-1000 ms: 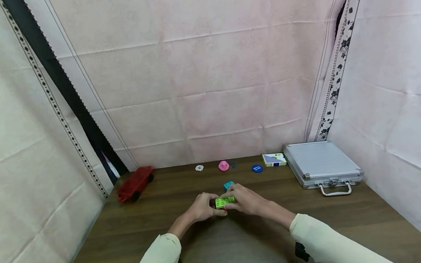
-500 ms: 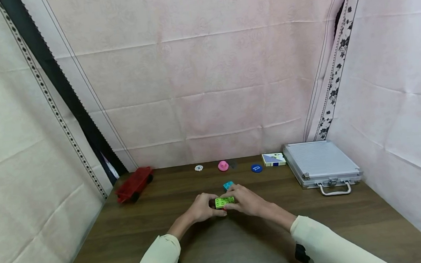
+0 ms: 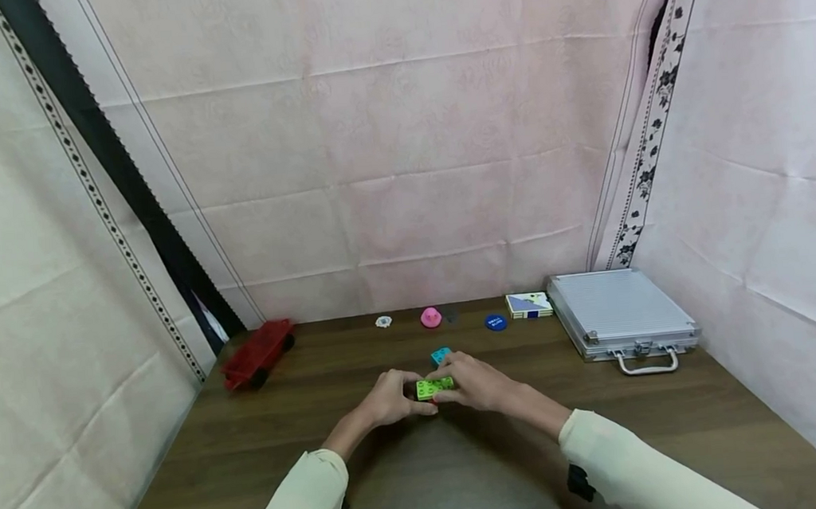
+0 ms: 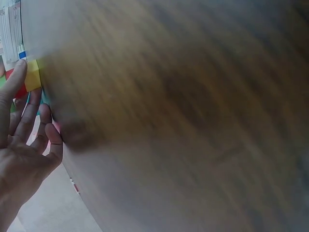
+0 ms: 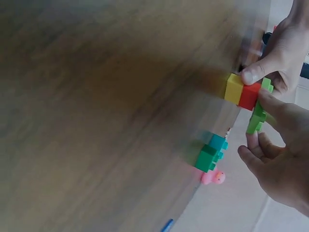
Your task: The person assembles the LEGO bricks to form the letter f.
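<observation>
A small stack of toy building bricks stands mid-table: a yellow brick point(image 5: 233, 88) at the bottom, a red brick point(image 5: 249, 96) above it, and a light green brick point(image 3: 434, 388) on top, jutting out to one side. My left hand point(image 3: 387, 400) pinches the lower bricks between thumb and fingers, the thumb lying on the red and yellow sides in the right wrist view. From the other side my right hand point(image 3: 477, 385) grips the light green brick. Just behind the right fingers are a teal brick point(image 5: 218, 142) and a darker green brick point(image 5: 206, 158), joined or touching.
Along the table's back lie a white flower-shaped piece point(image 3: 383, 321), a pink rubber duck point(image 3: 430, 317), a blue disc point(image 3: 496, 323) and a small card box point(image 3: 529, 305). A silver case point(image 3: 624, 313) stands right, a red toy skateboard point(image 3: 259, 354) left. Cloth walls enclose the table.
</observation>
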